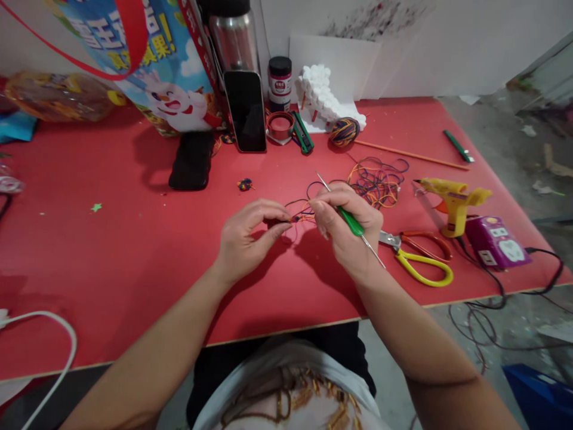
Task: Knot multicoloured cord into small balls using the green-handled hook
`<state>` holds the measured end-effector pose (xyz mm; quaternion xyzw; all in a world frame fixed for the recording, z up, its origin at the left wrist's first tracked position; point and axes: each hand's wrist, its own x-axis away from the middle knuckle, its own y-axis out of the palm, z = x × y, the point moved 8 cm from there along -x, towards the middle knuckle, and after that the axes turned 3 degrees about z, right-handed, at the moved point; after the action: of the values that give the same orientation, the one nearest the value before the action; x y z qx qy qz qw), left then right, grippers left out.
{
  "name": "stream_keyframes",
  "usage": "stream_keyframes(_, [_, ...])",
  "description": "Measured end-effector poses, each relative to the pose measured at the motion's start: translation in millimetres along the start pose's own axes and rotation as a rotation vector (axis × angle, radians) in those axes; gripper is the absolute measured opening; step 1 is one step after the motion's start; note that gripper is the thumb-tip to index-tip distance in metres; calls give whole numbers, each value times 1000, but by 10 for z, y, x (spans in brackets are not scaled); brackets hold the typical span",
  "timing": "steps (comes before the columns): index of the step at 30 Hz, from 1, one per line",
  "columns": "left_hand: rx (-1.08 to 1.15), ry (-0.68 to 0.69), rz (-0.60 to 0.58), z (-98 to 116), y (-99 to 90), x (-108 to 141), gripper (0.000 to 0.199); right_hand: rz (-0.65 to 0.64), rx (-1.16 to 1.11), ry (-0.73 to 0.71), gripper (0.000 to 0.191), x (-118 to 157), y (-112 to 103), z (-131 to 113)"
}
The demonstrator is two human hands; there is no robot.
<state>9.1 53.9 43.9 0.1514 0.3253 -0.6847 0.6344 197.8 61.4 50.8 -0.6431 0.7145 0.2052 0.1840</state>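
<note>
My right hand (351,224) is closed around a green-handled crochet hook (352,222), its metal shaft showing at both ends. Thumb and forefinger of my left hand (250,236) pinch a small bit of multicoloured yarn (296,219), mostly hidden by the fingers. Strands run from that piece to my right fingertips, just a short gap away. Behind my right hand lies a loose tangle of the same yarn (376,182), and farther back is a wound yarn ball (344,132). A small yarn knot (245,184) rests on the red table (134,257) beyond my left hand.
Pliers (421,257) lie right of my right hand, near a yellow glue gun (456,200) and a purple box (496,242). At the back stand a phone (245,111), a steel bottle (235,42) and a printed bag (165,65). A green cutter (303,132) lies beside tape (280,126).
</note>
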Motion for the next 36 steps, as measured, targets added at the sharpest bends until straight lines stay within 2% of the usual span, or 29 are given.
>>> stream_keyframes(4, [410, -469, -78, -260, 189, 97, 8, 12, 23, 56, 13, -16, -5, 61])
stream_keyframes(6, [497, -607, -76, -318, 245, 151, 11, 10, 45, 120, 16, -16, -2, 133])
stream_keyframes(8, [509, -672, -47, -346, 248, 175, 13, 7, 52, 211, 15, -5, 1, 231])
stream_keyframes(10, [505, -705, -8, -366, 232, 180, 14, 18, 56, 282, 15, 10, -9, 303])
stream_keyframes(12, [506, -724, 39, -393, 207, 180, 16, 46, 81, 295, 21, 15, -36, 307])
stream_keyframes(18, [538, -759, 187, -542, 109, 193, 15, 88, 61, 227, 33, 13, -72, 170])
stream_keyframes(25, [575, -786, 232, -579, 45, 155, 14, 222, -95, 155, 41, -3, -185, 108])
stream_keyframes(27, [587, -786, 225, -569, 58, 148, 16, 186, -110, 143, 39, 22, -152, 61])
stream_keyframes(32, [599, -764, 254, -563, 54, 145, 22, -83, -146, 180, 20, 155, 82, 20])
stream_keyframes(36, [582, -757, 271, -559, 38, 144, 27, -146, -107, 213, 19, 205, 130, 81])
